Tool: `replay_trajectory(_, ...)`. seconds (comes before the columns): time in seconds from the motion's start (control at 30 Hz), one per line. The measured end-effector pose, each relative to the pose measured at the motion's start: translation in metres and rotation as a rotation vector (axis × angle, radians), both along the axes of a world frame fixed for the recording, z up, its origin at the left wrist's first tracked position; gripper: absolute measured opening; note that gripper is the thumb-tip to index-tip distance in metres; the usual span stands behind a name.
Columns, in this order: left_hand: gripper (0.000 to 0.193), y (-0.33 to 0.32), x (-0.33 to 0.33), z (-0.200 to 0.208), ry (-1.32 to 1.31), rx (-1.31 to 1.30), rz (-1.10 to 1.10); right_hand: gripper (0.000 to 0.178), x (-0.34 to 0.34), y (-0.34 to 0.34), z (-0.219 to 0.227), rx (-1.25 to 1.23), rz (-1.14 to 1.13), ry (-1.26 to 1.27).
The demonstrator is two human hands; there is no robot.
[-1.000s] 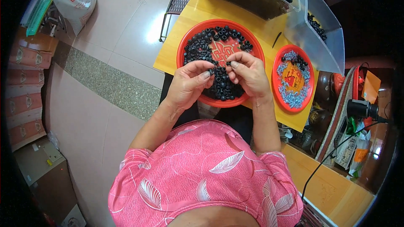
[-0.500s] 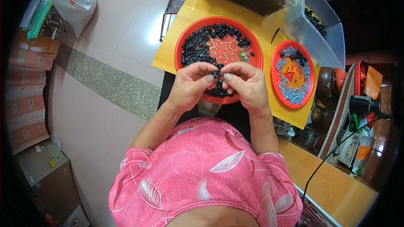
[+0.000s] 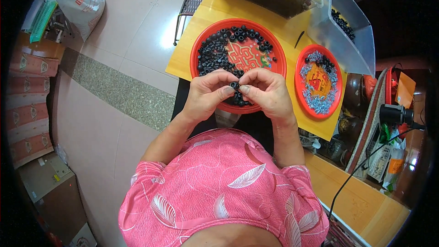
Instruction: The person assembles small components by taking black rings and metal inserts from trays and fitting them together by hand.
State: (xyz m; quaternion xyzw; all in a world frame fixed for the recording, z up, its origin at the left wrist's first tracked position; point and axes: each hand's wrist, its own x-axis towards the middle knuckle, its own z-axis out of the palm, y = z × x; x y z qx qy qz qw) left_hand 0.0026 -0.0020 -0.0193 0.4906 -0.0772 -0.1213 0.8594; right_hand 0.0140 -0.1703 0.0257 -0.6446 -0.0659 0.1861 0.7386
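Note:
Over the near edge of a round red tray (image 3: 192, 52), my two hands meet fingertip to fingertip. My left hand (image 3: 206, 93) pinches a small black ring-shaped part (image 3: 234, 85) between thumb and forefinger. Close against it, the thumb and forefinger of my right hand (image 3: 270, 93) are pressed together; whatever they hold is too small to name. Many similar black round parts (image 3: 214, 54) with holes lie in the tray, mostly along its left and far sides. On the right, a smaller red plate (image 3: 299, 87) bears tiny clear-bluish pieces (image 3: 318, 104) and several black parts.
The tray and plate rest on a yellow board (image 3: 274, 25). Behind stand a clear bin (image 3: 270, 1) of black parts and a translucent bin (image 3: 359, 50) lying tilted. A thin black tool (image 3: 299, 39) lies between. Jars and a cable (image 3: 352, 174) are at right.
My fingertips have shifted slightly, and the black ring-shaped part now shows more clearly at my left fingertips. The tray and plate have barely moved.

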Motion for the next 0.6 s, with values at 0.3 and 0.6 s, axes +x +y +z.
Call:
replay_trajectory(0.3, 0.015, 0.004, 0.005, 0.001, -0.505, 0.315, 0.083, 0.013, 0.005, -0.006, -0.012, 0.221, 0.161, 0.192)
replay_trajectory(0.6, 0.016, 0.005, 0.005, 0.006, -0.498, 0.256, 0.037, 0.027, 0.001, -0.004, -0.02, 0.443, 0.261, 0.3)
